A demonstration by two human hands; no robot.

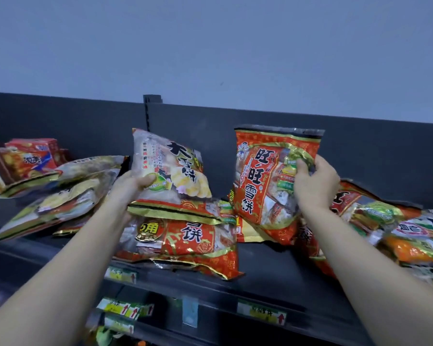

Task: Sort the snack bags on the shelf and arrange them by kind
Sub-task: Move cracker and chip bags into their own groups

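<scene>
With left hand (133, 186) gripping pale bag (170, 168) upright, with right hand (313, 183) red bag (265, 186) upright, above shelf (273, 258). Noted pale heap (68, 196) just leftward, red heap (348, 197) just rightward.

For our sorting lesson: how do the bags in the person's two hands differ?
The pale bag in the left hand is tilted; the red bag in the right hand is nearly upright. The pale bag is mostly whitish, the red bag red and gold. Both are held snack bags.
</scene>
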